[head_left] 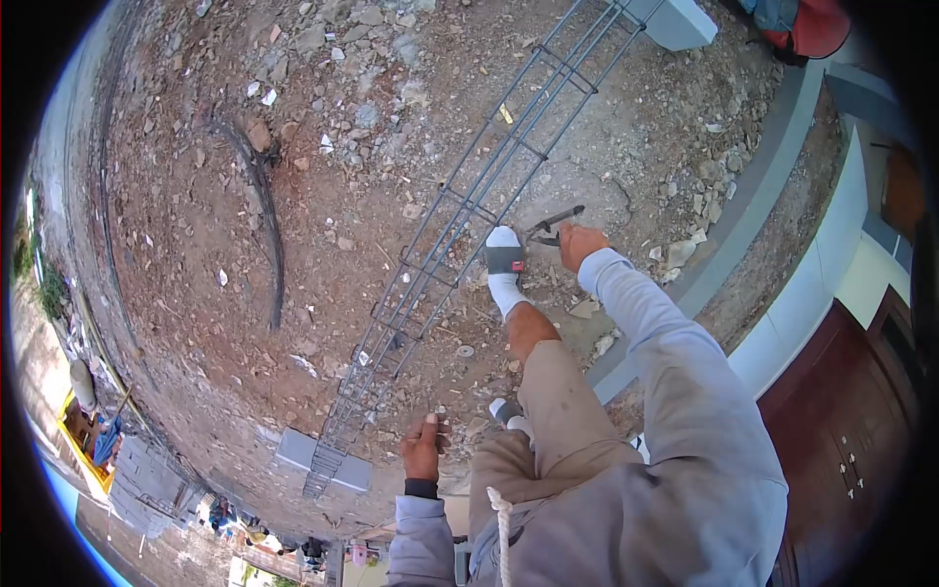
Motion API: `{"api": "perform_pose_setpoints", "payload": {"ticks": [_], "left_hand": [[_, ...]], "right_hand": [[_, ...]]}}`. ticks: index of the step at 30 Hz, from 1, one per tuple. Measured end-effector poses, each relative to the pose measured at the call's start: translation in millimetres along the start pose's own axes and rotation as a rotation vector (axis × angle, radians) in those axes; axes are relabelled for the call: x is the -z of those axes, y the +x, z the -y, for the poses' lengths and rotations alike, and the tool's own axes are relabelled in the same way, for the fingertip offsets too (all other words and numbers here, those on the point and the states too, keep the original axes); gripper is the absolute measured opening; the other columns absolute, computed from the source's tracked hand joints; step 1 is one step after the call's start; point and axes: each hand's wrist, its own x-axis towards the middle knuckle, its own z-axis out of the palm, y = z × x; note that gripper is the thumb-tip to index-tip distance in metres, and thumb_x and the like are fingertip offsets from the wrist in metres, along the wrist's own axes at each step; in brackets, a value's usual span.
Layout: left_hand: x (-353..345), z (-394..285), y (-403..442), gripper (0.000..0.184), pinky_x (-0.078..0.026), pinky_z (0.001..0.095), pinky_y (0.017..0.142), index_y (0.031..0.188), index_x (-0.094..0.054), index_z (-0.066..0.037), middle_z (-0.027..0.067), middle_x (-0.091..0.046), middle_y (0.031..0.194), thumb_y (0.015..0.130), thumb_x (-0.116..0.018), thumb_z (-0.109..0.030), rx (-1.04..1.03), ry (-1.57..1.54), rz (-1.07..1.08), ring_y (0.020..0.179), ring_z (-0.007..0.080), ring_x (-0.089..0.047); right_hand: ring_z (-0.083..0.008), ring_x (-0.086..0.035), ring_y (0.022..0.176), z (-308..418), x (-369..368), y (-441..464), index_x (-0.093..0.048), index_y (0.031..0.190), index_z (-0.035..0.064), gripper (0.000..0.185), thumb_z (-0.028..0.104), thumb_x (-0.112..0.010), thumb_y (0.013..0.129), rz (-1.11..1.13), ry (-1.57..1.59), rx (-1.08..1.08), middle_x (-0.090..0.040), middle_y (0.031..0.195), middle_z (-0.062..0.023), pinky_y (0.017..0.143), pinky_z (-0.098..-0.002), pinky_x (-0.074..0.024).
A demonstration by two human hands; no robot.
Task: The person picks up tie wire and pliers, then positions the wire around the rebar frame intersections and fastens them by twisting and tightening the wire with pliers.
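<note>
A long cage of steel rebar [469,210] runs diagonally over the rubble ground, its lower end on a pale block [353,475] and its upper end over another pale block [682,23]. My right hand [581,245] is closed around the handles of a dark metal tool [556,223], to the right of the cage and just beside my sandalled foot [505,252]. Below the cage, my left hand [424,446] hangs with its fingers partly curled and apart, touching nothing that shows.
A dark curved branch [262,215] lies on the ground at left. Stones and debris [685,247] lie near the concrete kerb [732,230] at right, beside a dark red door [831,411]. A red and blue item [818,27] is at the top right.
</note>
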Motion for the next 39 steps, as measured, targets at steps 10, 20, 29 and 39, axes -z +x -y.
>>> {"api": "perform_pose_setpoints", "payload": {"ticks": [10, 20, 29, 39], "left_hand": [[91.2, 102.8, -103.1, 0.026, -0.042, 0.0233, 0.048, 0.103, -0.063, -0.001, 0.0044, -0.062, 0.071, 0.092, -0.054, -0.023, -0.496, -0.327, -0.25, 0.053, 0.008, -0.052], [210.0, 364.3, -214.7, 0.023, -0.046, 0.0234, 0.052, 0.101, -0.064, -0.001, 0.0047, -0.063, 0.072, 0.091, -0.057, -0.02, -0.718, -1.047, -0.764, 0.057, 0.0089, -0.056], [244.2, 580.0, -271.7, 0.026, -0.043, 0.0205, 0.05, 0.101, -0.065, -0.005, 0.0008, -0.062, 0.071, 0.092, -0.055, -0.027, -0.449, -1.558, -1.161, 0.056, 0.0067, -0.055], [321.2, 731.6, -263.6, 0.025, -0.042, 0.0212, 0.049, 0.1, -0.064, -0.003, 0.0016, -0.061, 0.071, 0.093, -0.055, -0.025, -0.243, -1.793, -1.383, 0.055, 0.0069, -0.054]], "right_hand": [[-0.0363, -0.063, 0.088, 65.8, 53.2, -207.1, -0.063, 0.096, 0.0124, 0.022, 0.026, -0.058, 0.079, -0.265, 0.019, 0.089, -0.066, 0.092, -0.0166, 0.078, -0.0473, -0.0497], [-0.0231, -0.063, 0.077, 256.2, -22.5, -367.0, -0.063, 0.108, 0.0024, 0.031, 0.021, -0.062, 0.083, -0.477, 0.395, 0.809, -0.066, 0.082, -0.0131, 0.068, -0.0371, -0.0481], [-0.0102, -0.056, 0.072, 485.3, -98.8, -588.2, -0.056, 0.121, 0.0022, 0.037, 0.023, -0.057, 0.09, 0.073, 0.633, 1.143, -0.062, 0.095, -0.0066, 0.056, -0.0242, -0.0463], [-0.0243, -0.062, 0.094, 717.4, -178.3, -723.4, -0.035, 0.133, -0.0011, 0.052, 0.031, -0.049, 0.094, 0.978, 0.894, 1.432, -0.06, 0.104, -0.0167, 0.08, -0.0378, -0.0514]]}}
